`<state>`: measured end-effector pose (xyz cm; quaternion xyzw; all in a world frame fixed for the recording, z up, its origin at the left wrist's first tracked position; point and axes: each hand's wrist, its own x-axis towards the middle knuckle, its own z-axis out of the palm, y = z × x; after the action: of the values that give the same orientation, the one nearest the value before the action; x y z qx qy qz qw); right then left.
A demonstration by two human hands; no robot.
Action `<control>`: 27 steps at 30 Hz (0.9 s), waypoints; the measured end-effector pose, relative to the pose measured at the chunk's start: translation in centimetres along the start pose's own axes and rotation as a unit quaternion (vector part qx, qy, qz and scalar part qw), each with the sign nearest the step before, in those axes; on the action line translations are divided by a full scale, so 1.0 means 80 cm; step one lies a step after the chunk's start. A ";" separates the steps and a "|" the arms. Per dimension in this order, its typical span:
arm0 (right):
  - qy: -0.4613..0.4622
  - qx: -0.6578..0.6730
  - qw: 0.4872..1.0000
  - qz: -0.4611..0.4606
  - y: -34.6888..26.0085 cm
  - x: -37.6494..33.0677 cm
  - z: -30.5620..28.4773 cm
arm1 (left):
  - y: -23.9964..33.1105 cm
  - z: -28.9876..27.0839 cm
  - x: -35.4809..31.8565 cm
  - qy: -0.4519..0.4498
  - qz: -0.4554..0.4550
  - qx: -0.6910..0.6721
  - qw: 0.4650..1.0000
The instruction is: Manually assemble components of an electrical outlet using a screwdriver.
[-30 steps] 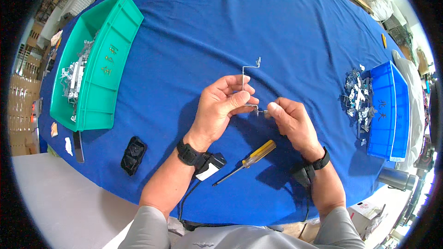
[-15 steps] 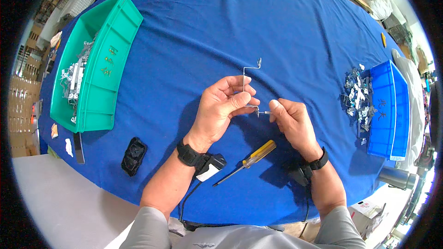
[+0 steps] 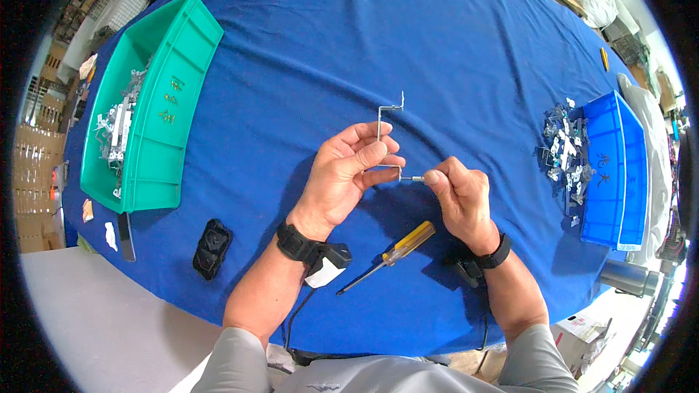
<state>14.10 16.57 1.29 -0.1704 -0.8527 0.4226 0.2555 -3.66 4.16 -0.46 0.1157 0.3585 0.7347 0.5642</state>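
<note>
Head view looks down on a bench draped in blue cloth. Above its middle, the left hand is closed around the lower end of a thin bent metal bracket, thumb pressed over curled fingers, with the bracket's upper arm sticking up clear of the fist. The right hand sits just beside it, fingertips pinched together on a small screw whose tip meets the bracket at the left thumb. Both hands are raised off the cloth. A screwdriver with a yellow handle lies on the cloth below and between the wrists, untouched. A green bin holding metal parts stands far left; a blue bin stands far right, with loose metal parts heaped beside it.
</note>
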 end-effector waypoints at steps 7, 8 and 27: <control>-0.059 0.135 0.979 0.142 -0.006 0.007 -0.007 | -0.003 -0.002 0.001 0.004 0.020 0.010 1.000; -0.068 0.143 0.980 0.121 -0.009 0.009 -0.009 | -0.001 -0.003 0.001 0.009 0.018 0.005 1.000; -0.053 0.113 0.988 0.095 -0.008 0.008 -0.004 | 0.003 -0.002 0.000 0.017 0.010 0.008 1.000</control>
<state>13.75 16.72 2.15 -0.1980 -0.7915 0.5475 0.1861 -3.94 4.10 -0.38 0.1113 0.3725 0.7396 0.5495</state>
